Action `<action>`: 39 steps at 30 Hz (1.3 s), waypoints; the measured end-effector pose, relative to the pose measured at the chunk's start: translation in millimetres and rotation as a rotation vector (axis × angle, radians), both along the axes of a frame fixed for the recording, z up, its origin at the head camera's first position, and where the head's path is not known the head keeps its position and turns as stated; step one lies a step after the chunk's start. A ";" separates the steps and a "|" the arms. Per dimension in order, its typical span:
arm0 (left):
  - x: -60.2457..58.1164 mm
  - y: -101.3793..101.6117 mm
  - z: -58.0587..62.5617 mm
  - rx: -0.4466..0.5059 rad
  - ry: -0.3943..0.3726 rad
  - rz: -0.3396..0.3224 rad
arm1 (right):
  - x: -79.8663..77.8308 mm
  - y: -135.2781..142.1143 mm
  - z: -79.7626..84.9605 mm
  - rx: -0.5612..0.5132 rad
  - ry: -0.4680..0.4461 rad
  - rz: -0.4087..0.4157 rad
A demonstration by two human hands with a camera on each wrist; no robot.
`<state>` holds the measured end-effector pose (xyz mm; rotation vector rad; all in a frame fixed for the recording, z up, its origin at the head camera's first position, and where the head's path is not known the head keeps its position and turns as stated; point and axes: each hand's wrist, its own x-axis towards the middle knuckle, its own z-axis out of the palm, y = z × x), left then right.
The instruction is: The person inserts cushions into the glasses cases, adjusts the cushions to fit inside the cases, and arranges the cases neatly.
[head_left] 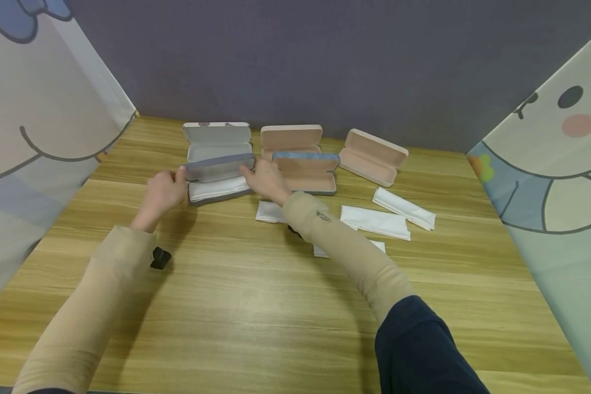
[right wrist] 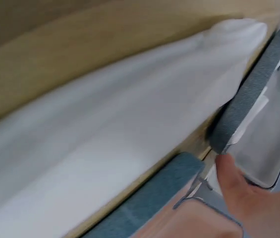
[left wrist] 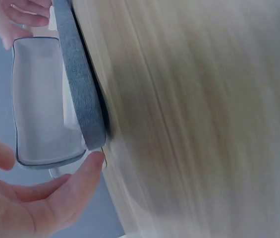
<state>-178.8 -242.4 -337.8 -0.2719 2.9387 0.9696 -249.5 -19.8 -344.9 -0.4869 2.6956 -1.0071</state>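
A grey glasses case [head_left: 219, 167] stands with its lid raised, a folded white cloth [head_left: 216, 189] lying in its base. At its left end is my left hand [head_left: 163, 194], one fingertip touching the base corner and another beside the lid in the left wrist view. My right hand [head_left: 268, 180] is at the opposite end. Its thumb [right wrist: 231, 178] touches the base corner in the right wrist view, while its other fingers are mostly outside that view. Beside the right hand a blue case [head_left: 307, 183] with pink lining has its lid raised.
Behind are a white case [head_left: 216, 134] with grey lining and a pink-lined case [head_left: 290, 137], both with lids up. Another pink-lined case [head_left: 371, 156] stands at an angle to the right. Several folded white cloths, including one [head_left: 376, 221], lie near the right forearm.
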 end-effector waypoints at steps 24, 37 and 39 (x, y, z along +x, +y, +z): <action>-12.0 11.4 4.3 0.239 -0.208 0.021 | -9.0 -10.4 7.0 0.034 -0.133 -0.058; -12.7 7.4 3.2 0.393 -0.264 -0.094 | -12.1 -3.1 20.5 0.002 -0.313 0.024; -14.3 5.5 2.7 0.434 -0.284 -0.119 | -13.5 -2.8 20.2 0.004 -0.314 0.034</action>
